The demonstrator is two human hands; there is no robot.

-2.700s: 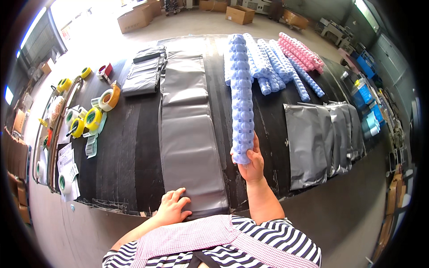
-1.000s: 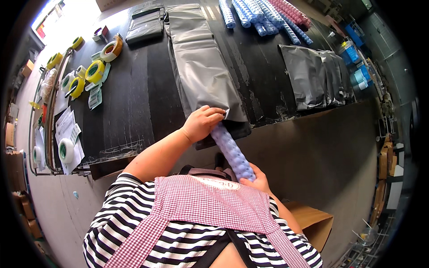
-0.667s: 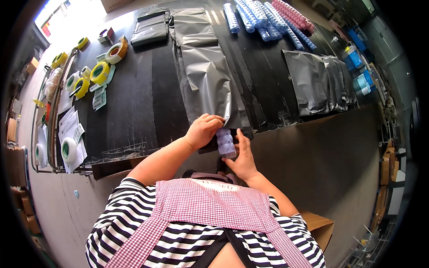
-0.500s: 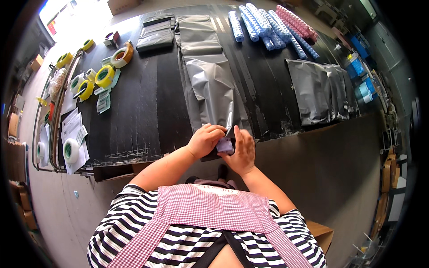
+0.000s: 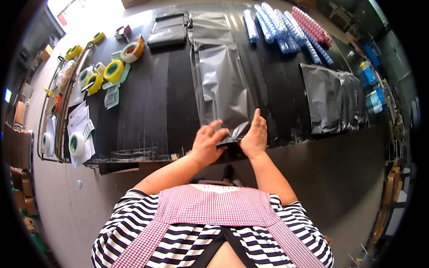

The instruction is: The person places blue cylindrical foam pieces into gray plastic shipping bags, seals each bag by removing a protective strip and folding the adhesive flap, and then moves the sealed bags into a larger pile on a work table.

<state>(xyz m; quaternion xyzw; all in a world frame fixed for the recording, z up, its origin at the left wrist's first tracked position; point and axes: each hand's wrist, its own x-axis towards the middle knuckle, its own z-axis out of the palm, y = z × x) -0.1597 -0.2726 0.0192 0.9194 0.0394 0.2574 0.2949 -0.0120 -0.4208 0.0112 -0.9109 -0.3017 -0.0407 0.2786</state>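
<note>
A long grey plastic mailing bag [image 5: 223,89] lies on the black tabletop, its near end at the table's front edge. That end is parted and creased, with a dark gap under its upper layer. My left hand [image 5: 208,144] rests at the left corner, fingers spread over the bag and thumb apart below. At the right corner my right hand [image 5: 254,136] holds the raised edge of the bag, its fingers pointing up and its thumb mostly hidden. What lies inside the bag cannot be seen.
Folded dark bags [image 5: 168,31] lie at the back, and a stack of grey bags [image 5: 333,100] on the right. Blue patterned rolls [image 5: 272,27] and red ones [image 5: 310,24] lie far right. Tape rolls [image 5: 114,71] and papers [image 5: 79,123] occupy the left side.
The small purple item between my hands no longer shows. My left fingers have spread from their pinch, and my right hand has moved to the bag's right corner. The view has shifted slightly.
</note>
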